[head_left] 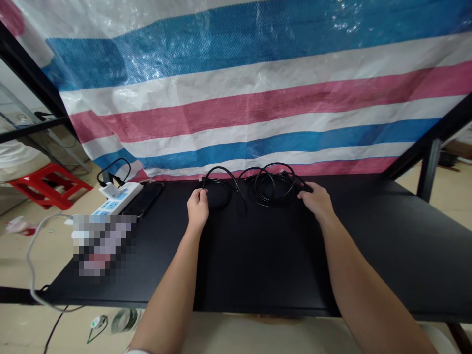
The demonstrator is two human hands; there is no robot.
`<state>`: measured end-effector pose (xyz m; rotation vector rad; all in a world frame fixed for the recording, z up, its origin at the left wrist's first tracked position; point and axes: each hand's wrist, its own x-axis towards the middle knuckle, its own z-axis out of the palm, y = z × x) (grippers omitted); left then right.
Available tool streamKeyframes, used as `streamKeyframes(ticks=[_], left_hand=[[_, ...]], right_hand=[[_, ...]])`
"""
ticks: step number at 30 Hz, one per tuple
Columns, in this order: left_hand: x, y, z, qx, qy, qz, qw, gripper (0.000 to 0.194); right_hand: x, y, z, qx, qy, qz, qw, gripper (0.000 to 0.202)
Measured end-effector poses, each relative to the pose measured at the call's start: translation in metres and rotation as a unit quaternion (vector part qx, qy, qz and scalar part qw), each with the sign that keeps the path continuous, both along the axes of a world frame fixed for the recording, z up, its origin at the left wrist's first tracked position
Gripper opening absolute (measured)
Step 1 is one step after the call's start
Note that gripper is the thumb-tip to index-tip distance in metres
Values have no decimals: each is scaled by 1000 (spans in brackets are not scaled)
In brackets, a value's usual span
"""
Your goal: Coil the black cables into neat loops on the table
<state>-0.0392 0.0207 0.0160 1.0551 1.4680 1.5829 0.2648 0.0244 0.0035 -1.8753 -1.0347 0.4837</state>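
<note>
From where I stand, both hands are on the black cable, which lies in loose coils near the far edge of the dark counter, in front of the striped sheet. The left hand has thumb and fingers pinched on it at one side; the right hand, well apart, grips what seems a thicker part at the other, too small to make out. Between them some loops arch up and cross. I'd judge the step in hand to be handling these coils; the next move seems to call for keeping both grips and minding the crossings, lest they tangle. The power strip sits off to the left.
</note>
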Motion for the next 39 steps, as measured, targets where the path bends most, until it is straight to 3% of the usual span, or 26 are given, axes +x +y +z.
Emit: streamKeyframes(ticks=[2, 5, 9, 14, 17, 22, 26, 32, 35, 39], left_hand=[[1, 0, 3, 1, -47, -1, 999, 17], [0, 0, 8, -4, -153, -10, 988, 16], [-7, 1, 14, -20, -282, 3, 959, 12], [-19, 4, 17, -43, -379, 24, 924, 16], [-21, 4, 18, -45, -396, 17, 917, 17], [-16, 2, 22, -50, -400, 6, 915, 18], [-12, 1, 24, -54, -401, -12, 914, 20], [-8, -3, 24, -66, -400, -64, 912, 19], [-7, -4, 25, -65, -400, -65, 912, 22], [-6, -5, 26, -61, -395, -63, 914, 19]], right_hand=[[-3, 0, 1, 11, 103, 22, 994, 12], [-5, 1, 2, 23, 239, 36, 970, 22], [0, -3, 6, 51, 336, 103, 935, 14], [4, -17, 16, 181, 340, 180, 905, 8], [-1, -22, 18, 193, 323, 190, 907, 12], [-12, -15, 14, 197, 272, 264, 904, 30], [-21, -10, 9, 218, 216, 228, 924, 33], [-38, -13, 4, 174, -8, 149, 974, 41], [-43, -10, 3, 177, 14, 123, 976, 29], [-44, -3, -1, 204, 156, 97, 962, 33]])
